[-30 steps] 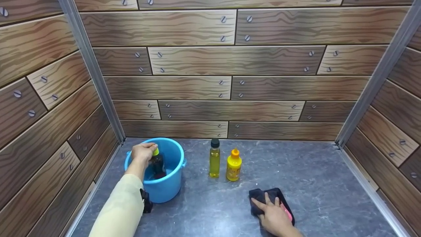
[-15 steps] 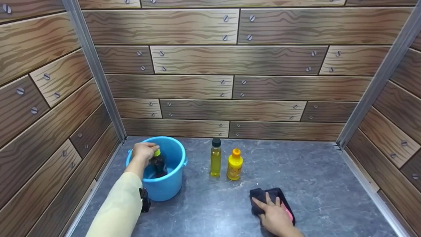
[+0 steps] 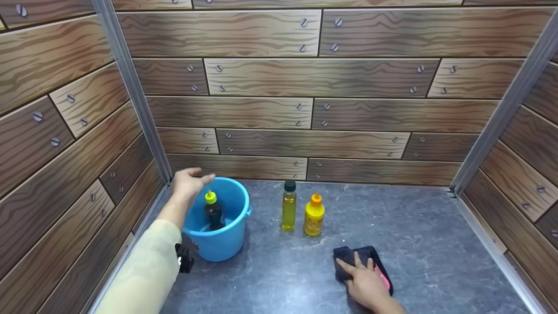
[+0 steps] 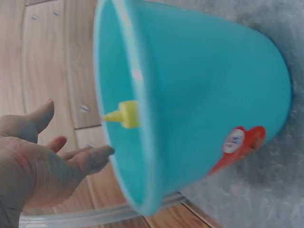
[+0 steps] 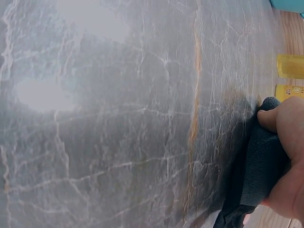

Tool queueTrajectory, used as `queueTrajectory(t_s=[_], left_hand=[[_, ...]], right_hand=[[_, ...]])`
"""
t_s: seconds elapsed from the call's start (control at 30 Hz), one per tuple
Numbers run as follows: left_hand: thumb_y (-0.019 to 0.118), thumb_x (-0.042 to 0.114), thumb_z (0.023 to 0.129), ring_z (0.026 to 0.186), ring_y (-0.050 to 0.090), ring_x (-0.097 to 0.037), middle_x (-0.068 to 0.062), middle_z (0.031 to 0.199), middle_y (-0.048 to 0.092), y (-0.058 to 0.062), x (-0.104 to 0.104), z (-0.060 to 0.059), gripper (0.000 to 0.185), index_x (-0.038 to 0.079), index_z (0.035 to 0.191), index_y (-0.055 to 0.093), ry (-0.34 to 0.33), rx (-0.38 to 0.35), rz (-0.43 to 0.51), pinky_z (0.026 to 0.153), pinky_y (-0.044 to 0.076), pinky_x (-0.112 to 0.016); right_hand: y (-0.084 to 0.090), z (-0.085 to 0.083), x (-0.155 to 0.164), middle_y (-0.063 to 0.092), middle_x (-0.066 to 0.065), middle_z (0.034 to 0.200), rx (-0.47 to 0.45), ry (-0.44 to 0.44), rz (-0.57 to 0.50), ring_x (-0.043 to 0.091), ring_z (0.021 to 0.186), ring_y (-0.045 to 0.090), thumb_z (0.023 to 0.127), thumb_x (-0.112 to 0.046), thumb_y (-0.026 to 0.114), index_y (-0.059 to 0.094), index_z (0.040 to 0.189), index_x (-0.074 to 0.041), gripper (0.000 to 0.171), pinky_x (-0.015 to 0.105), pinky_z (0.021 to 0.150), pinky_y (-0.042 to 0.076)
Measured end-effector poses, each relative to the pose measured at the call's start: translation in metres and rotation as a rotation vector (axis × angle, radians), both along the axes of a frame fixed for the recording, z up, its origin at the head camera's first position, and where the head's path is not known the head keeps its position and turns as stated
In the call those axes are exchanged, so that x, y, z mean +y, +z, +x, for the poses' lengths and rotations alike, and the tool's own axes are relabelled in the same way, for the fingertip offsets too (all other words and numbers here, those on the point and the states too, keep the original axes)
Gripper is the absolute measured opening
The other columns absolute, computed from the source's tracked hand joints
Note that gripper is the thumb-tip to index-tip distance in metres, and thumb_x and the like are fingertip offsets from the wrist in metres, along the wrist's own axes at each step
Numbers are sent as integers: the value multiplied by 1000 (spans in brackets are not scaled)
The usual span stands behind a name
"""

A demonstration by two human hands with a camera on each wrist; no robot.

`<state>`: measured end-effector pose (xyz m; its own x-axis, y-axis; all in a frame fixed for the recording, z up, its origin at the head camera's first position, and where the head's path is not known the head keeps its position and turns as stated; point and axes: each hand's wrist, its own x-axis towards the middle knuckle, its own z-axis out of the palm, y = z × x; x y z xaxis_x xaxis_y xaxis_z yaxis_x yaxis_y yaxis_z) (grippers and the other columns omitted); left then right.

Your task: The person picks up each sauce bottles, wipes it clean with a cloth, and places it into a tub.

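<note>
A dark bottle (image 3: 214, 214) with a yellow-green pointed cap stands inside the blue bucket (image 3: 220, 245). My left hand (image 3: 186, 187) hovers over the bucket's left rim, apart from the bottle, its fingers extended and nothing held. In the left wrist view, only the bottle's yellow nozzle cap (image 4: 127, 114) shows above the rim; the bucket wall hides the rest. My right hand (image 3: 368, 285) rests with spread fingers on a folded dark cloth (image 3: 343, 256), which lies on a black tray-like item (image 3: 384, 267). Something pink (image 3: 383, 278) shows beside the hand.
Between the bucket and the cloth stand a bottle of yellow-green liquid (image 3: 288, 210) with a black cap and a yellow squeeze bottle (image 3: 314, 218) with an orange nozzle. The grey marbled tabletop (image 3: 418, 244) is bounded by wood-patterned panels (image 3: 261, 78).
My left hand has let go of the dark bottle's cap and lifted up and to the left. The bottle stays in the bucket. My right hand has stayed on the cloth.
</note>
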<state>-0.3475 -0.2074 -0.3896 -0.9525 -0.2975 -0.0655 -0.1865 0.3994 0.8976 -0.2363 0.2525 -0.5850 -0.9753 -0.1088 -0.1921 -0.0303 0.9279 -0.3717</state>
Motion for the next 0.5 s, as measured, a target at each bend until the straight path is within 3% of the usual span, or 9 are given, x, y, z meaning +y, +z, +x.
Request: queueTrajectory(t_s=[0.13,0.27,0.5], left_hand=[[76,34,101,146,46,-41,-21,160,48,19,12,2,67,9,157,51,-43,101,-16,116,42,-54],[80,35,98,147,47,-37,-23,157,51,32,34,0,69,9,156,53,-148,209,21,115,44,-50],[84,29,94,150,42,-37,-24,161,45,35,88,-3,71,8,155,54,-316,260,203,119,40,-47]], right_hand=[[0,0,1,35,36,162,27,2,1,74,140,23,97,-11,72,60,153,-26,59,79,113,23],[-2,1,2,36,37,160,53,8,4,75,139,23,95,-10,72,61,152,-26,60,79,113,23],[-3,-1,1,36,36,161,17,4,-11,76,140,22,96,-11,72,60,152,-28,60,80,112,22]])
